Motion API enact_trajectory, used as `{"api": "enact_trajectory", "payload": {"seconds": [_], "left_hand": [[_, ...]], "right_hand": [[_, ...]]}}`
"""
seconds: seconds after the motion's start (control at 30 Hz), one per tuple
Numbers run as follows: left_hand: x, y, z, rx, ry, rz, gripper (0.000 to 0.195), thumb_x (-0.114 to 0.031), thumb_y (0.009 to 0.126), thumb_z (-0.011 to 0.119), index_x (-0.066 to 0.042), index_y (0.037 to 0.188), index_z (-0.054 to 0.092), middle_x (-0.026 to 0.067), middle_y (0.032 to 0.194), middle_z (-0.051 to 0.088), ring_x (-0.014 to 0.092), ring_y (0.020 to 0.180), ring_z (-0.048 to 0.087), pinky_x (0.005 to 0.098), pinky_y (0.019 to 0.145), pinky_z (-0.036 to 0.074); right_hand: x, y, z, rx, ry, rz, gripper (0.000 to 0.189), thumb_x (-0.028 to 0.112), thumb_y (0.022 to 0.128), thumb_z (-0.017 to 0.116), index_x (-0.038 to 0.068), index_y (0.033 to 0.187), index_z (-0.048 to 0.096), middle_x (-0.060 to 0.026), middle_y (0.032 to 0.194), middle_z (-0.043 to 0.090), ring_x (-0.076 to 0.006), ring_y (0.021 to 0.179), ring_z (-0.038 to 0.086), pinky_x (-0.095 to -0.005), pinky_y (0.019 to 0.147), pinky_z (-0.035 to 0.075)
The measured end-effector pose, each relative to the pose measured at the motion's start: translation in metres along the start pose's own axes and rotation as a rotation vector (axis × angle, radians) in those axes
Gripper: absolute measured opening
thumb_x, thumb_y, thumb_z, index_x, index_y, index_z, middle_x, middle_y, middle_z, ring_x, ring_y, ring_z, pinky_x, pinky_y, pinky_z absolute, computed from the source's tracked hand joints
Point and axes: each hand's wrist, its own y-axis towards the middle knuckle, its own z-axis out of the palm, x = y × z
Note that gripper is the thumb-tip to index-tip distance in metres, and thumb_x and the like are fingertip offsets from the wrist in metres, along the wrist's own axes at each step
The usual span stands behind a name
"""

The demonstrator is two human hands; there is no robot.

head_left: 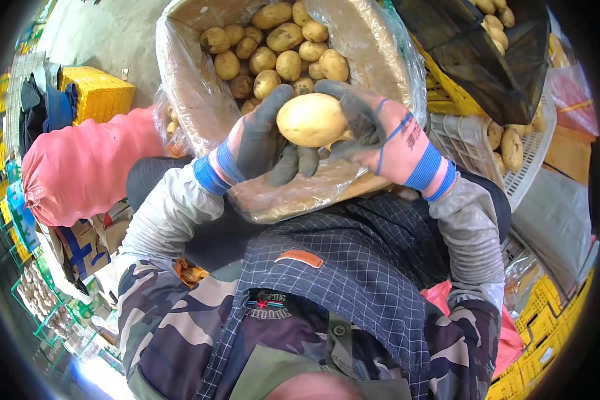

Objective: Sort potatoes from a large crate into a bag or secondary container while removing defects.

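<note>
A large pale-yellow potato [311, 120] is held between my two gloved hands, above the near side of a box lined with clear plastic [380, 70]. My left hand [262, 137], in a pink glove with dark grey coated fingers, grips it from the left side. From the right, my right hand [372, 125], gloved alike, touches it with its fingers curled. Something small and yellow shows just under the potato, mostly hidden by my right hand. Beyond my hands, many loose potatoes [288, 65] lie in the box, some with brown patches.
At left lie a full pink sack [92, 162] and a yellow plastic crate [97, 92]. A white plastic crate [462, 140] with potatoes stands at right. Above it, a dark liner [480, 65] holding potatoes sits in a yellow crate. More yellow crates [535, 340] are at lower right.
</note>
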Motion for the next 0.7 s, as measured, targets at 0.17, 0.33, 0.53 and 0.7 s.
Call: {"api": "enact_trajectory", "payload": {"seconds": [0.17,0.33,0.53,0.7], "left_hand": [[-0.026,-0.004,0.005,0.126,0.251,0.161,0.055,-0.046,0.098,0.042,0.001,0.126,0.05,0.0075,0.099,0.064,0.011,0.067,0.058,0.0223,0.057,0.046],[-0.038,-0.008,0.018,0.154,0.424,0.192,0.047,-0.044,0.095,0.048,-0.001,0.113,0.057,0.0033,0.072,0.062,0.006,0.05,0.052,0.0191,0.047,0.04],[-0.031,0.001,0.021,0.062,0.329,0.114,0.046,-0.044,0.095,0.048,-0.001,0.108,0.058,0.0045,0.066,0.062,0.009,0.045,0.055,0.0196,0.041,0.04],[-0.035,0.03,0.003,0.078,0.46,0.206,0.045,-0.042,0.095,0.048,-0.002,0.113,0.058,0.005,0.072,0.063,0.009,0.051,0.056,0.0205,0.048,0.042]], "right_hand": [[0.0,0.006,-0.01,0.168,0.465,0.493,0.06,0.024,0.072,0.079,-0.002,0.12,0.054,-0.0109,0.094,0.065,-0.0173,0.077,0.063,-0.0289,0.067,0.05],[0.009,0.015,-0.014,0.171,0.762,0.55,0.042,0.043,0.082,0.068,0.002,0.093,0.066,-0.0018,0.066,0.06,-0.0046,0.042,0.043,-0.0201,0.038,0.031],[-0.006,0.008,0.003,0.003,0.899,0.511,0.04,0.041,0.089,0.062,0.002,0.096,0.067,0.0003,0.054,0.054,-0.006,0.04,0.045,-0.021,0.039,0.034],[-0.023,0.003,-0.022,-0.283,0.805,0.322,0.03,0.03,0.092,0.058,0.003,0.101,0.068,-0.0011,0.069,0.06,-0.008,0.059,0.056,-0.0215,0.052,0.044]]}}
